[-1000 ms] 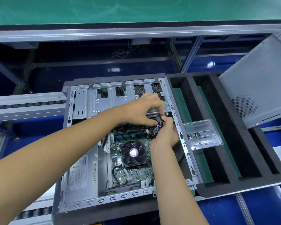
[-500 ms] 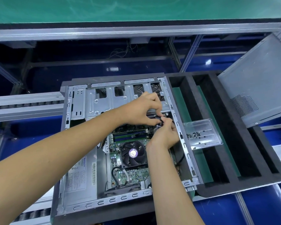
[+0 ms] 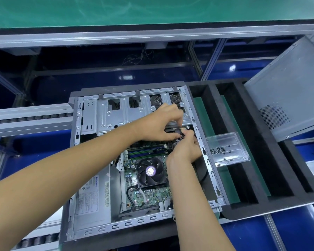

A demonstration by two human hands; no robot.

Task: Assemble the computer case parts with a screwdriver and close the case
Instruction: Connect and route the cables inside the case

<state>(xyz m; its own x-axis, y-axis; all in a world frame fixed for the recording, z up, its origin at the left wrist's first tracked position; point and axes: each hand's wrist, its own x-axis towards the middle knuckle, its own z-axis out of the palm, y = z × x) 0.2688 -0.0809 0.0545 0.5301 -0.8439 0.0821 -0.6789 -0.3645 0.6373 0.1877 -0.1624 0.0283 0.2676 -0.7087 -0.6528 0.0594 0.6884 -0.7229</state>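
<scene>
Under a green-topped shelf (image 3: 152, 9) with a grey metal rail along its front edge, the workplace is an open frame of grey beams over dark blue flooring, with one roller track (image 3: 29, 117) running in from the left. On that track's line sits one computer case (image 3: 91, 230), lying on its side with its cover off. Inside it, from left to right, are one grey power supply (image 3: 92, 200) with a white label, one green circuit board (image 3: 147, 196) carrying one black cooling fan (image 3: 150, 172), and along the far side a silver drive cage (image 3: 123, 115) with two fan grilles showing through its openings. Two bare arms reach into the case. The left hand (image 3: 159, 124) has its fingers curled and pinching a small black cable plug (image 3: 179, 132) at the case's far right corner, just below the drive cage. The right hand (image 3: 187, 151) meets it from below, its fingertips curled and pinching the same plug and its bundle of wires. To the right of the case lies one black foam tray (image 3: 261, 160) with long slots and green strips between them. Across it rests one clear plastic box (image 3: 227, 149) holding a small scatter of dark screws (image 3: 217, 150), too small to count. At the far right one grey side panel (image 3: 288, 87) with a perforated vent patch leans tilted over the tray.
</scene>
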